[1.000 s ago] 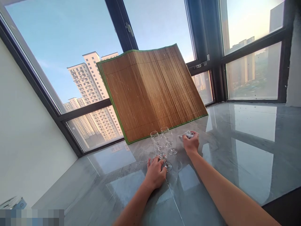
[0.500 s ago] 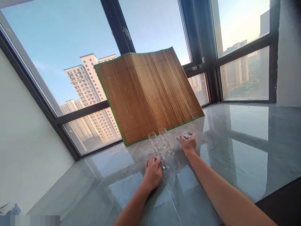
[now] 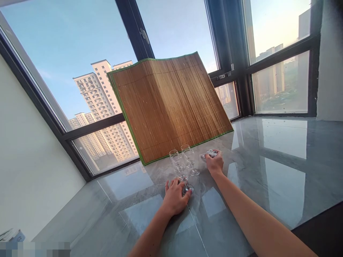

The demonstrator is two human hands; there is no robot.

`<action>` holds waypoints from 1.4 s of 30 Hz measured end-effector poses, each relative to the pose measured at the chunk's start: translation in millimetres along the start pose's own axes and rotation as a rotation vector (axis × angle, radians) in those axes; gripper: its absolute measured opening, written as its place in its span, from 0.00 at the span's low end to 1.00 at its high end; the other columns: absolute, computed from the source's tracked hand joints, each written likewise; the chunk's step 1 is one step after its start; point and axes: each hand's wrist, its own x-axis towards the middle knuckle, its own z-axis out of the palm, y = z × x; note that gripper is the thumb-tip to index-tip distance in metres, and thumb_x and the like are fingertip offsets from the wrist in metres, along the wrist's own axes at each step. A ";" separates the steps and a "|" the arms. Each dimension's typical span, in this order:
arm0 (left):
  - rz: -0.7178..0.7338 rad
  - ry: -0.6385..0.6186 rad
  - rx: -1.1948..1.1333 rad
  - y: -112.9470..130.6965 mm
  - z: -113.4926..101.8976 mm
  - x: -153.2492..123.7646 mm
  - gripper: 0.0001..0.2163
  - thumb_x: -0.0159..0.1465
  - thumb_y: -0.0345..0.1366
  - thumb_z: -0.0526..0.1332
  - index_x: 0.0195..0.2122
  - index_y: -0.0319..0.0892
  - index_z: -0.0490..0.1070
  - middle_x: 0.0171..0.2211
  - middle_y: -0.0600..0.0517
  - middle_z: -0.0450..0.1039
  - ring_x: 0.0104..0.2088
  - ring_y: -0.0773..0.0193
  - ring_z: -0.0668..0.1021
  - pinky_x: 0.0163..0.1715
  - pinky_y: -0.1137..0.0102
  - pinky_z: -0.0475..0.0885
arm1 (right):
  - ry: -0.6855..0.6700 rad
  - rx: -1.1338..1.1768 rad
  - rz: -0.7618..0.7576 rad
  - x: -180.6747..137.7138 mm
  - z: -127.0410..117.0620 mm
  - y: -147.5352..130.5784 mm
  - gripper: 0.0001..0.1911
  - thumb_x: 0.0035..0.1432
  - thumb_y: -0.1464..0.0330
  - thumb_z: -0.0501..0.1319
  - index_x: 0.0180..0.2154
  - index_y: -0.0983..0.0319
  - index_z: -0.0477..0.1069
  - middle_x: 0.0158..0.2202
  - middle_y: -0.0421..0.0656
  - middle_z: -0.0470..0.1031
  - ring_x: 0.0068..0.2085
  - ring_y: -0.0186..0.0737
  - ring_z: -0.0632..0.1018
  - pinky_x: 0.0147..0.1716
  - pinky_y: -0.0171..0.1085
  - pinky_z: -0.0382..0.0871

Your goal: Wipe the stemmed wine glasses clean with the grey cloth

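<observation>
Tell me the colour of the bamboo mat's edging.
Green, on the brown slatted bamboo mat; clearest in the head view.

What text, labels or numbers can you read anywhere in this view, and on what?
None can be read.
Glasses: clear, no mark.
Bamboo mat: plain slats, green edge, no label.
Cloth under the right hand: no print shows.
Countertop by the left hand: bare.
Towers outside: no signs legible.
Bottom left corner: blurred out, unreadable.
</observation>
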 end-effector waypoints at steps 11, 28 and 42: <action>-0.024 -0.148 0.302 -3.3 -8.6 2.8 0.28 0.67 0.57 0.49 0.65 0.53 0.61 0.67 0.46 0.55 0.68 0.49 0.55 0.67 0.46 0.38 | -0.037 -0.018 -0.015 -2.8 0.3 -2.3 0.22 0.48 0.63 0.59 0.47 0.59 0.66 0.36 0.44 0.72 0.34 0.42 0.71 0.39 0.39 0.65; -0.079 -0.054 0.145 -9.3 -4.4 7.7 0.15 0.66 0.43 0.54 0.52 0.51 0.70 0.58 0.51 0.69 0.61 0.56 0.67 0.66 0.49 0.42 | -0.028 -0.066 -0.052 -3.5 3.3 -0.2 0.22 0.48 0.63 0.58 0.47 0.60 0.67 0.36 0.44 0.74 0.34 0.42 0.72 0.36 0.37 0.64; -0.215 0.157 0.220 -15.8 -5.5 12.1 0.23 0.57 0.62 0.58 0.35 0.46 0.71 0.41 0.50 0.75 0.48 0.54 0.75 0.60 0.54 0.57 | -0.055 -0.077 -0.063 -7.5 0.9 -3.6 0.21 0.49 0.64 0.58 0.47 0.59 0.67 0.36 0.44 0.73 0.35 0.42 0.73 0.36 0.37 0.64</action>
